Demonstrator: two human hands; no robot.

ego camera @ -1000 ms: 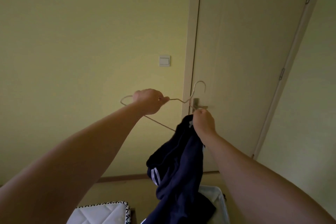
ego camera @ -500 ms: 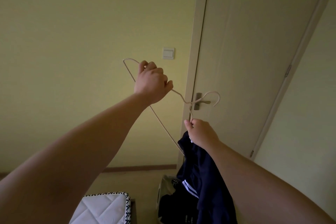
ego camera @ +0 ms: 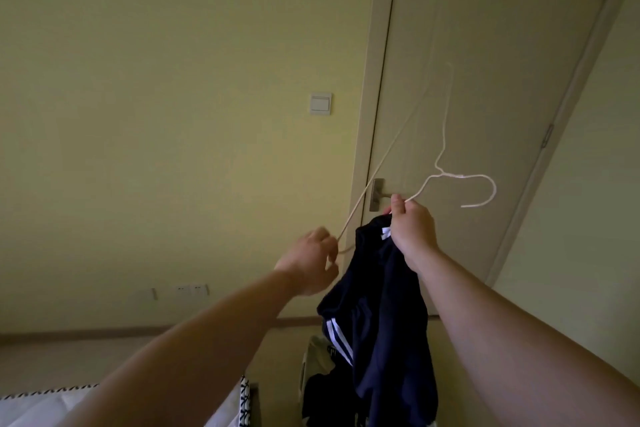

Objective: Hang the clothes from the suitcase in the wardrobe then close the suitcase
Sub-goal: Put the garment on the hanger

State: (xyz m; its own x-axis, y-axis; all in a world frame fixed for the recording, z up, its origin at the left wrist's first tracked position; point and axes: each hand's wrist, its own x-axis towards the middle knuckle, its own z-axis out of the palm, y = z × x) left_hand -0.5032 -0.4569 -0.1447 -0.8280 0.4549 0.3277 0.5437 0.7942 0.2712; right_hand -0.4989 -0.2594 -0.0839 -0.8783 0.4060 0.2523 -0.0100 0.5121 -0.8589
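Two hands show before the door [ego camera: 485, 45]. Left of its frame, the left hand [ego camera: 308, 265] is blurred at the hanger [ego camera: 450, 175] corner; I cannot tell its grip. Beside the door's handle [ego camera: 376, 196], the right hand [ego camera: 414, 229] pinches hanger wire and navy garment [ego camera: 384, 305] together.

Open air on the left, door and hanging cloth on the right

Toward the bare wall [ego camera: 173, 149] on the left the way is free; on the right the closed door [ego camera: 485, 80] stands near, its handle [ego camera: 376, 194] just behind the right hand [ego camera: 412, 229]; the wire hanger [ego camera: 460, 176] (pinched in that hand's fingers) slants up across the gap above the left hand [ego camera: 308, 265]; the dark garment [ego camera: 381, 305] hangs between the forearms, blocking the way down; a mattress [ego camera: 225, 406] corner sits low left.
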